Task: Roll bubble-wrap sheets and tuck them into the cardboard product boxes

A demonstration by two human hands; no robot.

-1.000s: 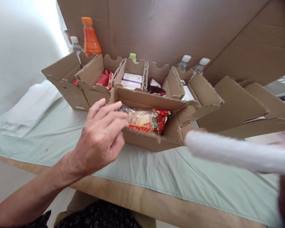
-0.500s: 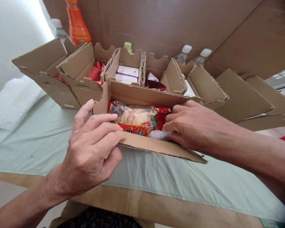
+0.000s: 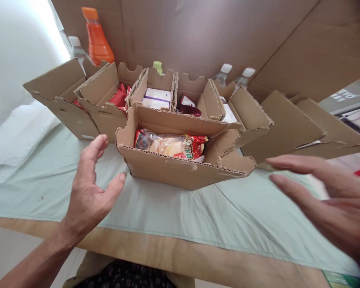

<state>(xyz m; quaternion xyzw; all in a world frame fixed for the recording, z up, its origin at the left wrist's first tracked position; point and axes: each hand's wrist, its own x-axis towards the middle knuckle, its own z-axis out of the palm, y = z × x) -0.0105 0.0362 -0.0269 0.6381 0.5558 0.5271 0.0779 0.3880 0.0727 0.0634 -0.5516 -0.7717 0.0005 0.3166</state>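
A cardboard box with an open top stands on the pale green cloth, in front of a row of similar boxes. Inside it lies a clear and red snack packet, its lower part hidden by the front wall. My left hand is just left of the box, thumb and fingers apart, touching nothing. Off the box's right end, my right hand hangs in the air, thumb and fingers apart and holding nothing.
Behind stand cardboard boxes with red packets, white-and-purple packs and a dark red packet. Further back are an orange bottle and clear bottles. Bubble wrap lies at left; the wooden table edge is nearest me.
Both hands have come away from the front box and the snack packet, the left moving left and the right moving right. The front box now sits more upright, and the view has shifted slightly.
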